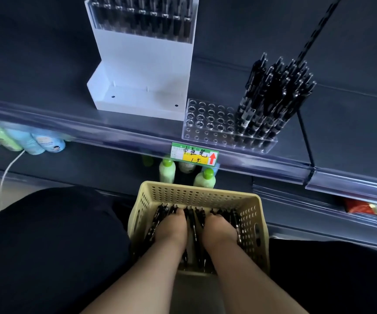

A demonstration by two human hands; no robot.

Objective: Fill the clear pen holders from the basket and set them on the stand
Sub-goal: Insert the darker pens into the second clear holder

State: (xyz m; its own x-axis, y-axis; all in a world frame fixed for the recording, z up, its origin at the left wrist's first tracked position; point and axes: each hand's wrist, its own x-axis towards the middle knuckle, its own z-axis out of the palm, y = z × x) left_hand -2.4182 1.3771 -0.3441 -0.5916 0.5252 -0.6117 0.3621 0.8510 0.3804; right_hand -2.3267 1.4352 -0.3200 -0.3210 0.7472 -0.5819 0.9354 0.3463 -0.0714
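A cream perforated basket (201,194) sits between my knees, holding several black pens (193,217). Both hands are down inside it. My left hand (171,227) and my right hand (219,230) lie on the pens with fingers reaching among them; whether either grips pens is hidden. On the dark shelf above, a clear pen holder (208,123) has empty holes on its left and a cluster of black pens (273,96) standing on its right. A white tiered stand (142,64) rises left of it, with a filled holder (142,14) on its top step and its bottom step bare.
A clear price rail (115,130) with a green and yellow tag (194,155) runs along the shelf edge. Green-capped bottles (167,169) stand on the lower shelf behind the basket, more bottles (24,139) lie at left. A red packet (359,206) sits lower right.
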